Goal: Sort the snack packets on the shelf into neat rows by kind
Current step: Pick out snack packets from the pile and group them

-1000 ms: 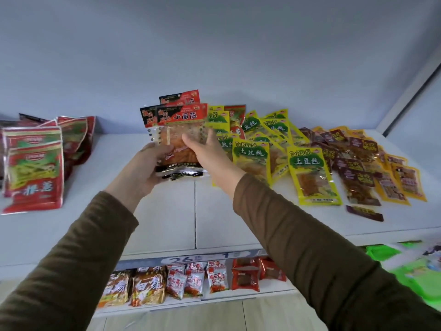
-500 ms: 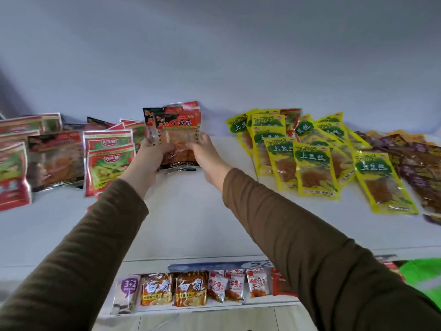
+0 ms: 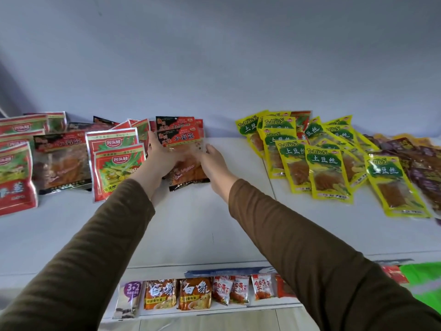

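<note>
Over at 9 o'clock on the white shelf sit red-and-green foil snack packets. Dead centre, around 12, the left hand and right hand hold a small stack of red-and-black clear-window snack packets from either side, fingers curled round its edges; it's blurry, so maybe resting on the shelf. At 2 o'clock, yellow-and-green plastic packets fan out, dark purple packets beyond.
</note>
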